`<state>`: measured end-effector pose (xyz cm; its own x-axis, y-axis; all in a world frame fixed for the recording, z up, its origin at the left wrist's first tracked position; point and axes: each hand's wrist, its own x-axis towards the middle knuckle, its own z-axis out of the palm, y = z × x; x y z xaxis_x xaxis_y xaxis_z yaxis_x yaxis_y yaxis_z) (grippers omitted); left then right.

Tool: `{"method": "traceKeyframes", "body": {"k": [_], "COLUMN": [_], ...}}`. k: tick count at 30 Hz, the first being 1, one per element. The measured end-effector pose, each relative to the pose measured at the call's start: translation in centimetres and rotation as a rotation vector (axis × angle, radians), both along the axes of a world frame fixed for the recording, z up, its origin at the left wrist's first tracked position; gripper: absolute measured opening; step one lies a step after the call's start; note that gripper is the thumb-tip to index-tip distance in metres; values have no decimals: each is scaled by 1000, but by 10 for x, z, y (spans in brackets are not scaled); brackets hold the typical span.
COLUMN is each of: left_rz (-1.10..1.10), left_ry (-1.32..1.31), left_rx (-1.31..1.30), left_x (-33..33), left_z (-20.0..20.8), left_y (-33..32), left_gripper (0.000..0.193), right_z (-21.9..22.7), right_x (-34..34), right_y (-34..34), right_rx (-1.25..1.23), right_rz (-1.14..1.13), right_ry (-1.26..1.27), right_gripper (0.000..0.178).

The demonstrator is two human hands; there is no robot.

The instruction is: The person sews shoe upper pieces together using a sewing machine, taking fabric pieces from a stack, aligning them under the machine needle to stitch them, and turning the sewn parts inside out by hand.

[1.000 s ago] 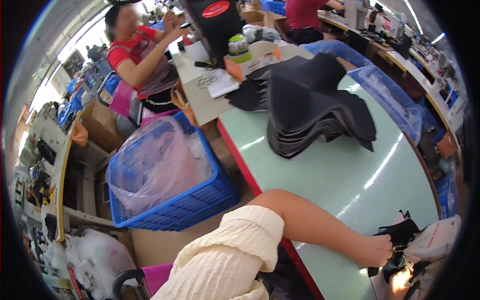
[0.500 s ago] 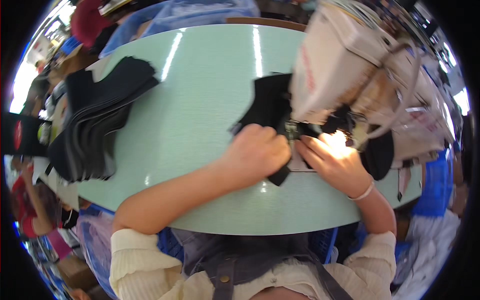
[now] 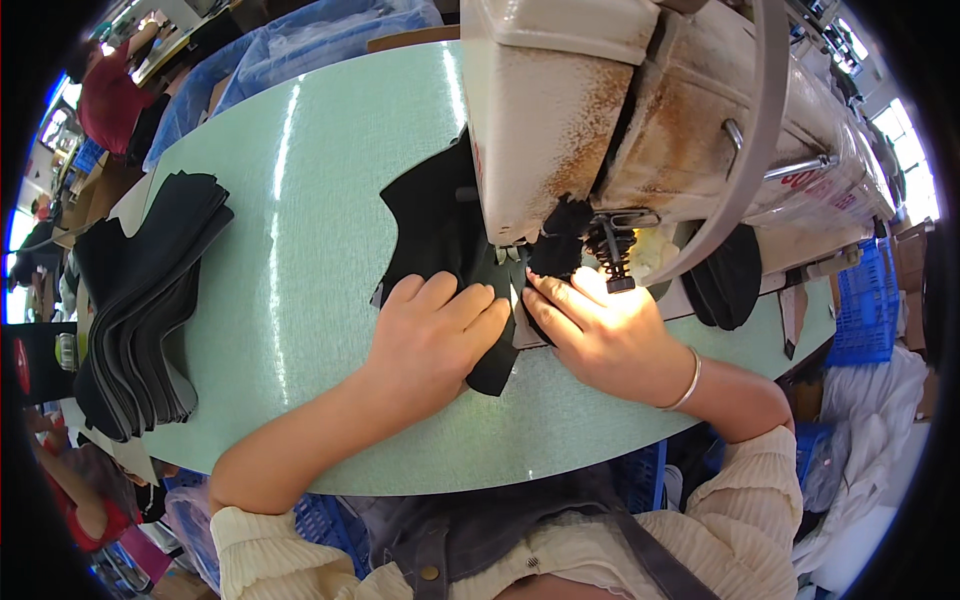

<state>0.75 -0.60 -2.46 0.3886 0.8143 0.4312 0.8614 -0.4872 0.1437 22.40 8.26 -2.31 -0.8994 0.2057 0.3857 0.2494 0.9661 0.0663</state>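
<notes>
A black fabric piece [image 3: 425,220] lies under the head of an industrial sewing machine [image 3: 560,110], its far part hidden behind the machine. My left hand [image 3: 435,335] presses on its near left part with bent fingers, the thumb out of sight. A narrow end of the fabric pokes out below that hand. My right hand [image 3: 605,335], wearing a thin bracelet, holds the fabric's right edge, with its fingertips close to the presser foot [image 3: 507,254]. Lamp light falls brightly on the right hand's fingers. The stitching point is partly hidden.
A stack of cut black pieces [image 3: 150,300] lies on the left of the pale green table [image 3: 320,200]. More dark pieces [image 3: 728,280] rest right of the machine head. A blue crate [image 3: 862,310] stands beyond the right edge. Another person [image 3: 115,100] is at far left.
The view has shifted, so the machine looks larger and closer. My left hand's fingers have loosened from a tighter fist and sit farther apart. Both hands remain on the fabric beside the presser foot.
</notes>
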Motion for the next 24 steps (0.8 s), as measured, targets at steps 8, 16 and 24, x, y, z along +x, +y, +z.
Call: {"method": "traceKeyframes", "body": {"k": [8, 16, 24], "left_rz": [-28, -75, -43], "left_ry": [9, -40, -59], "left_rx": [104, 75, 66], "left_x": [1, 0, 3], "left_z": [0, -3, 0], "left_y": [6, 5, 3], "left_gripper": [26, 17, 25], "right_z": [-3, 1, 1], "right_x": [-9, -5, -9], "right_y": [5, -3, -4], "right_rx": [4, 6, 34], "right_rz": [-13, 24, -18], "right_ry": [78, 37, 39], "right_gripper": [38, 36, 38]}}
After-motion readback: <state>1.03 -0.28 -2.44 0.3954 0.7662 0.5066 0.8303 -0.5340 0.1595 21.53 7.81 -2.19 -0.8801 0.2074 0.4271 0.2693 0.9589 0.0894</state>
